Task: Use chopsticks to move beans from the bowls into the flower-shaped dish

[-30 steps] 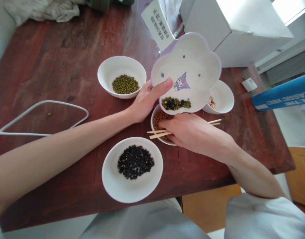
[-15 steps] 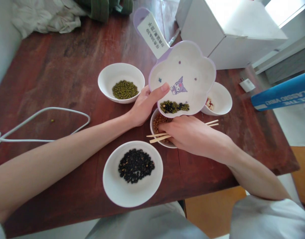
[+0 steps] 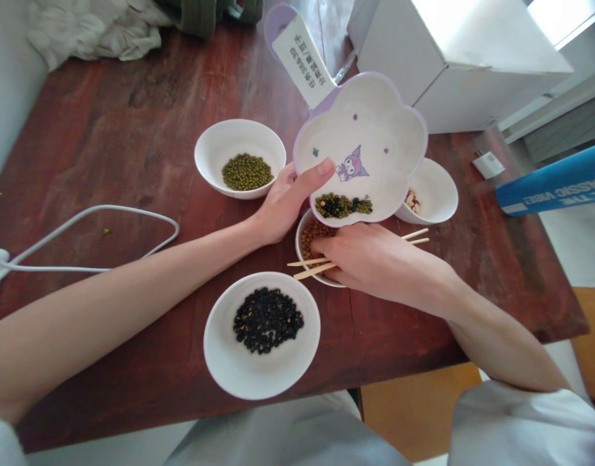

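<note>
Our left hand [image 3: 282, 206] clamps a purple-rimmed white flower-shaped bowl [image 3: 375, 129]; overtilting could spill small green-and-black beans [image 3: 343, 206] past six o'clock. Whether our right hand [image 3: 375, 255] grips, we cannot tell.

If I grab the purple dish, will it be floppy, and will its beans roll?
The dish would probably feel stiff: its petal-shaped rim shows no sag in the grip of the left hand. The beans would likely roll, being small, roundish and bunched at the near edge. Tilted more, it might spill some.
</note>
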Action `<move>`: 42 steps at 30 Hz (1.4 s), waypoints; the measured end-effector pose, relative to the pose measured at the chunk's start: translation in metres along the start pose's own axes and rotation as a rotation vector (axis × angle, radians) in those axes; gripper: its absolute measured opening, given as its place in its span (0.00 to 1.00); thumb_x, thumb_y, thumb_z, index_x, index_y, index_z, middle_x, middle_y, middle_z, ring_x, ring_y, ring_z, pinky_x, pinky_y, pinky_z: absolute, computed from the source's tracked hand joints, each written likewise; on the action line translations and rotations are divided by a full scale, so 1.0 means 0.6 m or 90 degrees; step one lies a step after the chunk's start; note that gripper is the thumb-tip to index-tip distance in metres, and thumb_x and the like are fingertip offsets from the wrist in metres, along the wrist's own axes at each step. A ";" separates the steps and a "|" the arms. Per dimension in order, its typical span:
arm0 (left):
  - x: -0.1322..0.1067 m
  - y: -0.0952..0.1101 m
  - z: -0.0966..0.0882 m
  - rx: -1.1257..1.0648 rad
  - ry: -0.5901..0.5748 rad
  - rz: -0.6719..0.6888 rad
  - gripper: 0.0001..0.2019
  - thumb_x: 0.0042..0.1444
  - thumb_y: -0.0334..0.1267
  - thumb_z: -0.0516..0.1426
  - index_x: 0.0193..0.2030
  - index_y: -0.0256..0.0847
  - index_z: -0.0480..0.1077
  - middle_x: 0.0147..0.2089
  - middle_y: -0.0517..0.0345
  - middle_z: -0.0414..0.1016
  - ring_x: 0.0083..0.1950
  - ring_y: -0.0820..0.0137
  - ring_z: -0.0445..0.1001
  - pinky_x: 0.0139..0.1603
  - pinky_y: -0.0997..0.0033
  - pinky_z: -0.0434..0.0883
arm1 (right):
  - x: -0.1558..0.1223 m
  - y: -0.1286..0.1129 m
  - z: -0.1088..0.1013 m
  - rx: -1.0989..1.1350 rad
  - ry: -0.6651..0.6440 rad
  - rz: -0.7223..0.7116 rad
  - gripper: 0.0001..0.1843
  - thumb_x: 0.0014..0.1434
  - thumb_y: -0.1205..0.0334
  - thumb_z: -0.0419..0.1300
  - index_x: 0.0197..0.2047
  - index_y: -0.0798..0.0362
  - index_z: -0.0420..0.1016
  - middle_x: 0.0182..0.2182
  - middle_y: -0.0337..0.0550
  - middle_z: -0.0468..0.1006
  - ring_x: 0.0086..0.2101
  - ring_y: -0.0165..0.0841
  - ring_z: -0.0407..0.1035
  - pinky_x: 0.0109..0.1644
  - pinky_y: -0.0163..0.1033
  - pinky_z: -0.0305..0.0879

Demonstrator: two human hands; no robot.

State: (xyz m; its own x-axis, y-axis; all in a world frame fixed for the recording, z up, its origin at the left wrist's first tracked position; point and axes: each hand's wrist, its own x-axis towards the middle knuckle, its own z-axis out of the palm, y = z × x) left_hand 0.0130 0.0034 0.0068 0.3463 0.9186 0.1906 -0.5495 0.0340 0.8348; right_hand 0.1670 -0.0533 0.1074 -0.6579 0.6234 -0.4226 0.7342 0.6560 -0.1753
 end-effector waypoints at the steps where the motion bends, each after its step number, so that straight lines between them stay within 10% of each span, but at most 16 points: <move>1: 0.001 0.000 0.000 -0.004 -0.001 -0.006 0.19 0.67 0.55 0.66 0.53 0.42 0.83 0.50 0.50 0.87 0.65 0.48 0.83 0.65 0.52 0.82 | 0.000 0.001 -0.001 0.000 0.001 -0.002 0.09 0.73 0.66 0.59 0.46 0.54 0.83 0.38 0.52 0.88 0.38 0.42 0.83 0.40 0.39 0.64; 42: 0.004 -0.002 -0.004 -0.011 -0.002 -0.017 0.22 0.65 0.58 0.69 0.51 0.40 0.82 0.49 0.50 0.87 0.63 0.49 0.84 0.64 0.53 0.81 | -0.014 0.019 0.003 0.053 0.013 -0.042 0.06 0.73 0.68 0.58 0.48 0.52 0.77 0.39 0.46 0.86 0.36 0.38 0.79 0.38 0.41 0.54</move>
State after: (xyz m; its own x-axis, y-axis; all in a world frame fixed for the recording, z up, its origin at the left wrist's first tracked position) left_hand 0.0125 0.0065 0.0051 0.3629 0.9161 0.1704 -0.5530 0.0646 0.8307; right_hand 0.1813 -0.0519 0.1077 -0.7074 0.5898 -0.3896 0.7006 0.6581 -0.2759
